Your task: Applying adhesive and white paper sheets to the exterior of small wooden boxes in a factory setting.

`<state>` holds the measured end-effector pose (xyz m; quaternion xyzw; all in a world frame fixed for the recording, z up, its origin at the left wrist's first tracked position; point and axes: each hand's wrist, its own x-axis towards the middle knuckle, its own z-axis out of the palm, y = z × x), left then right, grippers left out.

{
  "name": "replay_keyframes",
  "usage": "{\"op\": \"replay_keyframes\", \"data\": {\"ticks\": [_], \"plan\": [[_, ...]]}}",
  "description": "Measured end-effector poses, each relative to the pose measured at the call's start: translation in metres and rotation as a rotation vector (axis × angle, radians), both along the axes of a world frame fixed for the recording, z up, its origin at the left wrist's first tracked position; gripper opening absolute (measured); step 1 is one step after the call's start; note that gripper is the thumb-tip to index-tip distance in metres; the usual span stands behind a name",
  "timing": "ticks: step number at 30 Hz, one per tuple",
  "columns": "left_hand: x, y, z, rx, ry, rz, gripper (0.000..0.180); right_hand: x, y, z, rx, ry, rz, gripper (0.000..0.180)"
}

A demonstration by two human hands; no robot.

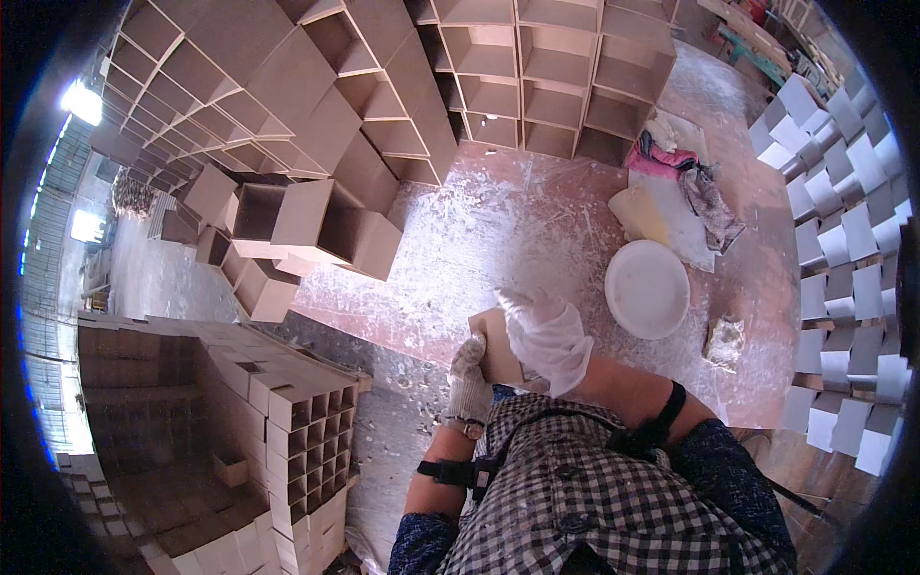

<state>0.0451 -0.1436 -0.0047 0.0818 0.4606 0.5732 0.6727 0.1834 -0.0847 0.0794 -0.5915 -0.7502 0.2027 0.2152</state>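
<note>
My left hand, in a knitted work glove with a watch at the wrist, grips the left edge of a small brown fibreboard box close to my body. Only one flat face of the box shows clearly; whether it is hollow is hidden. A loose white cloth covers my right hand and hangs about it in folds. That hand is closed in the cloth against the right side of the box. Its fingers cannot be seen under the fabric.
A dust-covered reddish worktop lies ahead, bearing a white round basin, crumpled rags and a worn pale block. Brown open boxes are stacked left and beyond. More boxes stand lower left; pale boxes line the right.
</note>
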Motion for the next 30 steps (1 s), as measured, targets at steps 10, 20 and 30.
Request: {"op": "replay_keyframes", "data": {"ticks": [10, 20, 30], "plan": [[-0.003, -0.002, -0.009, 0.047, -0.010, 0.030, 0.025, 0.044, -0.005, 0.009, 0.061, 0.008, 0.581, 0.028], [-0.007, -0.004, -0.024, 0.034, -0.058, 0.007, 0.030, 0.026, -0.027, -0.021, 0.211, 0.139, 0.278, 0.024], [-0.015, -0.006, -0.043, 0.085, -0.065, 0.006, 0.026, 0.060, -0.033, 0.020, 0.269, -0.134, 0.792, 0.035]]}}
